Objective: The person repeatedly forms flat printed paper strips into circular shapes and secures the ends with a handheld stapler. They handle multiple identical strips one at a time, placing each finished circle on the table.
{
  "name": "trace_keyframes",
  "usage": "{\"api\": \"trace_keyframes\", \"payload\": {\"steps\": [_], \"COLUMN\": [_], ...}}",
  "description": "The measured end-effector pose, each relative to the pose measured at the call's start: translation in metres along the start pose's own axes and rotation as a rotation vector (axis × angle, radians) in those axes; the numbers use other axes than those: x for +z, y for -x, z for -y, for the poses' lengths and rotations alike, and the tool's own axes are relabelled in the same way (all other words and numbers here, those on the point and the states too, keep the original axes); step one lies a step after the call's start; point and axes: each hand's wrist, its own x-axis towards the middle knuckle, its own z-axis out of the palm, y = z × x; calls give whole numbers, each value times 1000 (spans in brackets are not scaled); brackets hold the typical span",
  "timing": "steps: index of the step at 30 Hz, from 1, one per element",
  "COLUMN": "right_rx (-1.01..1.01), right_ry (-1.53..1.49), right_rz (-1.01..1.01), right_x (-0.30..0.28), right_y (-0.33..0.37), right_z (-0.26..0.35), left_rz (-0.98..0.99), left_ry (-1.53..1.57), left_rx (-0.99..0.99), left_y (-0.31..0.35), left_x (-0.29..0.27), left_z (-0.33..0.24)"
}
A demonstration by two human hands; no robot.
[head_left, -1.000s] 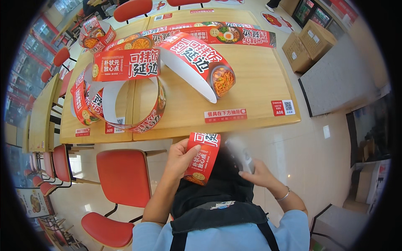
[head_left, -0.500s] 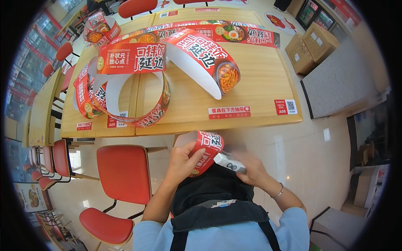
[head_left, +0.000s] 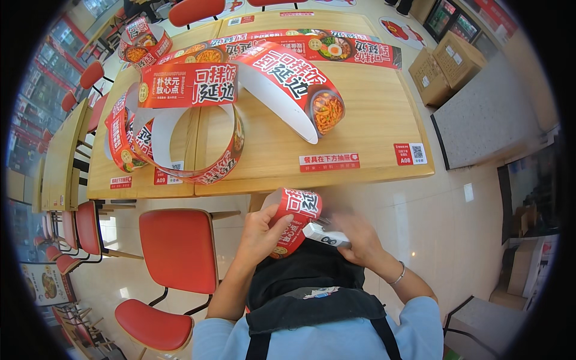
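Note:
Over my lap, in front of the table edge, my left hand (head_left: 260, 233) grips a curled red printed paper strip (head_left: 295, 207), thumb across its printed face and fingers behind. My right hand (head_left: 359, 239) is closed around a small white stapler (head_left: 324, 234) with black round marks on its side. The stapler's front end meets the right edge of the strip. Motion blur softens the right fingers, and the strip's far end is hidden.
On the wooden table (head_left: 378, 126) lie several matching red strips, including a large loop (head_left: 219, 162), an arched strip (head_left: 282, 75) and a smaller far-left loop (head_left: 144, 48). A red chair (head_left: 177, 249) stands at left; cardboard boxes (head_left: 447, 66) sit at far right.
The stapler has shifted slightly left, with its front end closer onto the strip's edge. My left hand holds the strip in nearly the same place. The strips on the table have not moved.

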Motion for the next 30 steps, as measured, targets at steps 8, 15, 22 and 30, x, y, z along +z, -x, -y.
{"api": "trace_keyframes", "payload": {"steps": [8,15,22,30], "right_rx": [-18,-10,-16,25], "right_ry": [-4,5,10,-66], "right_rz": [-21,-4,-7,-15], "right_x": [-1,-2,-4,-6], "right_y": [-2,-8,-18,-22], "right_z": [6,10,18,21], "left_rz": [9,-21,-5,28], "left_ry": [-116,-89,-64,-100], "left_rx": [33,75,90,103], "left_y": [2,1,2,3], "left_x": [0,1,-2,-1], "left_z": [-2,1,0,-8]}}
